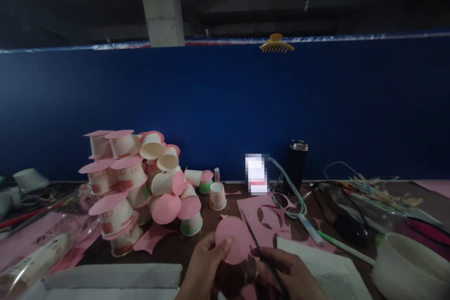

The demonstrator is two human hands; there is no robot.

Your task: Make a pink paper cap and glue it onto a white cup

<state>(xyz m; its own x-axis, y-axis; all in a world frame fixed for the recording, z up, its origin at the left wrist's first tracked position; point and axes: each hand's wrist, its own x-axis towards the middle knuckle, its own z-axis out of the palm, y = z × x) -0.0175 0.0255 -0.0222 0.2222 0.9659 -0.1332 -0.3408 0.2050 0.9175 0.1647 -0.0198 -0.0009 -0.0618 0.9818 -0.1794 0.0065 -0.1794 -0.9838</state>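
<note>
A deep blue partition wall [218, 93] runs straight across behind a dark brown table [190, 253] — its top edge trimmed with a shiny pale strip [337, 39], a yellow claw clip [276, 45] on its upper right part. Above it the space is very dim — a pale concrete pillar [162, 7] rises left of centre toward dark ceiling beams [260, 6]

The cups [217, 196] looked like plain matt paper, and the pink disc [239, 240] was smooth, flat paper too. The bottle [295, 167] had a dark matt body with a shiny metal-looking rim; the hair claw [276, 44] seemed like yellow plastic.
</note>
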